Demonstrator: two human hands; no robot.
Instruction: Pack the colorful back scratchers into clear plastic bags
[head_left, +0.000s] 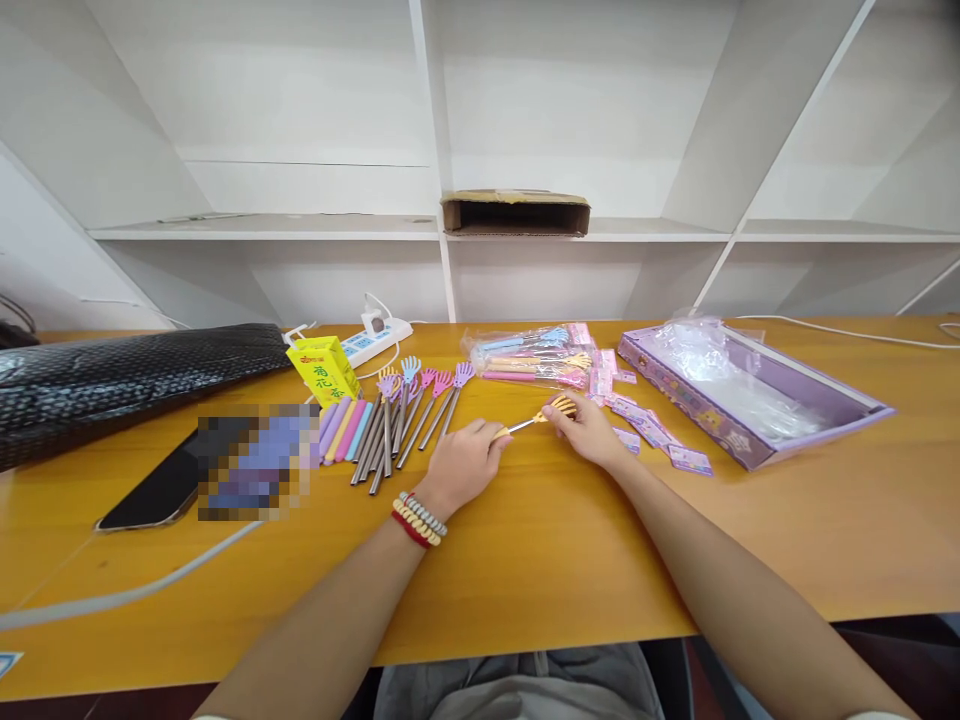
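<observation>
Between my two hands is a back scratcher [525,424] with a yellow claw head, a metal rod and a yellow handle. My left hand [465,465] is closed round its handle end, with a little of the handle showing. My right hand [589,430] grips it at the claw head. To the left lie metal rods with claw heads [410,370] in blue, pink, purple and yellow. Beside them is a row of coloured handles [349,430] in purple, yellow, pink and blue. Bagged back scratchers [525,355] lie behind my hands.
Printed cards [649,425] lie right of my right hand, before a purple display box [750,400] holding clear plastic. At left are a yellow drink carton [326,368], a power strip [379,340], a phone [154,480] and a black wrapped bundle [142,385]. A cardboard box [516,214] sits on the shelf.
</observation>
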